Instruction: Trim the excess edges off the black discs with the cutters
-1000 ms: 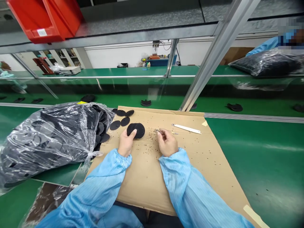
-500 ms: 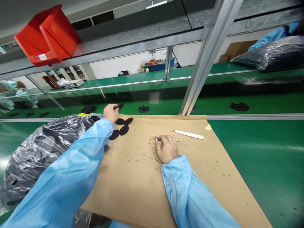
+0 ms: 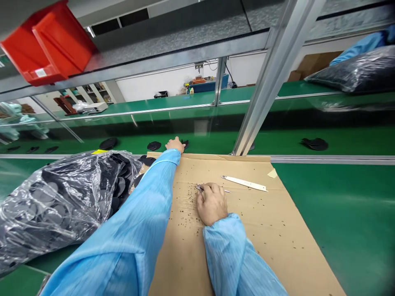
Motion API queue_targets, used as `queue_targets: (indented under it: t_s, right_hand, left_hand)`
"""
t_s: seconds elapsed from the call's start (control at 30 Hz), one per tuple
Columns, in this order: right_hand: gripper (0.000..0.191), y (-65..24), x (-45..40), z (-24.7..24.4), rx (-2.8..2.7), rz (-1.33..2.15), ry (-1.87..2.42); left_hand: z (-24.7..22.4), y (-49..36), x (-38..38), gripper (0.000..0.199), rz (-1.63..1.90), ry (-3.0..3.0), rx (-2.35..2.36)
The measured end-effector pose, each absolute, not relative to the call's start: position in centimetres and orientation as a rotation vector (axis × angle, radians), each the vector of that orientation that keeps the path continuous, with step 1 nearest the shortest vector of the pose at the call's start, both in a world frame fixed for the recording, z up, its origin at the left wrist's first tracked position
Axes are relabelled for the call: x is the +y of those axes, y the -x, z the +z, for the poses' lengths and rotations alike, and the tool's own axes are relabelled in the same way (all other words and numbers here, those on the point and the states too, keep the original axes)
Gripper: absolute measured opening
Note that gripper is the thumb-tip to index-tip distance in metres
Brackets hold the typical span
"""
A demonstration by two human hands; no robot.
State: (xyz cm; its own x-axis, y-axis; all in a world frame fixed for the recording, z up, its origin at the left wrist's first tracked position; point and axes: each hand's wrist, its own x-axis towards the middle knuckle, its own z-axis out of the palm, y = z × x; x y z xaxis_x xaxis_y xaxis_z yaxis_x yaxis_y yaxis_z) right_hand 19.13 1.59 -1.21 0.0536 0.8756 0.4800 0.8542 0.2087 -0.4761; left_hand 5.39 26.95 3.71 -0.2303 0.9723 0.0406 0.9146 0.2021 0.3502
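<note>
My left hand (image 3: 175,144) reaches over the far edge of the cardboard sheet (image 3: 191,263), its fingers beside a black piece (image 3: 185,144) on the green surface; whether it grips the piece is unclear. On the cardboard rests my right hand (image 3: 212,202), closed around a small metal tool (image 3: 199,188) whose tip shows at its left. Tiny black scraps lie scattered around that hand. To its right is a white-handled knife (image 3: 245,183). Black discs (image 3: 148,160) are partly hidden behind my left sleeve.
At the left lies a clear plastic bag (image 3: 70,197) full of black discs. A metal post (image 3: 265,82) rises behind the cardboard. The red bin (image 3: 51,43) sits on the upper shelf. More black pieces (image 3: 314,144) lie on the green strip beyond the rail.
My left hand has moved right and away, from above the loose discs to the black piece beyond the cardboard. A dark disc now lies where that hand was. My right hand keeps the tool.
</note>
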Motion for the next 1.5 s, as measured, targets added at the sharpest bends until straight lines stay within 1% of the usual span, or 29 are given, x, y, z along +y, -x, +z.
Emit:
queue_targets:
  t_s: [0.13, 0.2, 0.27, 0.33, 0.4, 0.43, 0.47, 0.57, 0.6, 0.7, 0.83, 0.97, 1.07, 1.2, 1.5]
  right_hand:
    - [0.018, -19.1, 1.6, -1.2, -1.77, 0.058, 1.635]
    - [0.018, -19.1, 1.6, -1.1, -1.774, 0.064, 1.648]
    - [0.019, -19.1, 1.6, -1.0, -1.78, 0.069, 1.661]
    - [0.021, -19.1, 1.5, -1.0, -1.781, 0.059, 1.678]
    - [0.025, -19.1, 1.5, -1.1, -1.784, 0.024, 1.691]
    - [0.027, -19.1, 1.4, -1.2, -1.789, -0.004, 1.696]
    - [0.03, -19.1, 1.5, -1.4, -1.794, -0.035, 1.701]
    - [0.034, -19.3, 1.6, -1.9, -1.821, -0.098, 1.72]
    - [0.033, -19.3, 1.6, -2.0, -1.834, -0.1, 1.723]
    - [0.029, -19.4, 1.6, -1.7, -1.828, -0.095, 1.709]
    - [0.037, -18.9, 0.6, -0.2, -1.737, -0.066, 1.527]
    - [0.041, -17.9, -1.1, 1.0, -1.841, 0.055, 1.234]
    - [0.039, -17.2, -1.8, 1.3, -1.982, 0.012, 1.122]
    - [0.033, -16.9, -2.0, 1.4, -2.065, -0.051, 1.06]
    - [0.033, -16.9, -2.0, 1.6, -2.09, -0.095, 1.043]
  left_hand:
    - [3.5, -6.1, 26.9, 0.031, 0.552, -1.839, 2.188]
    - [3.8, -6.6, 26.0, 0.028, 0.683, -1.869, 2.138]
    - [4.6, -7.0, 24.6, 0.034, 0.812, -1.91, 2.092]
    - [5.6, -7.0, 22.7, 0.047, 0.988, -1.91, 1.999]
    - [6.6, -6.4, 20.1, 0.061, 1.237, -1.706, 1.765]
    - [7.0, -5.7, 18.5, 0.063, 1.334, -1.537, 1.61]
    - [7.2, -4.9, 16.7, 0.06, 1.39, -1.339, 1.447]
    - [6.9, -1.8, 10.6, 0.026, 1.342, -1.062, 1.189]
    - [6.4, -0.8, 8.4, 0.023, 1.337, -0.932, 1.052]
    - [4.5, 1.3, 3.0, 0.029, 1.363, -0.697, 0.814]
    - [2.4, 1.8, -0.2, 0.034, 1.347, -0.569, 0.792]
    - [2.1, 1.6, -0.1, 0.042, 1.341, -0.581, 0.747]
    - [2.3, 1.7, 0.1, 0.045, 1.304, -0.586, 0.698]
    - [2.4, 1.7, -0.1, 0.044, 1.278, -0.55, 0.687]
    - [2.6, 1.4, -0.5, 0.038, 1.222, -0.509, 0.681]
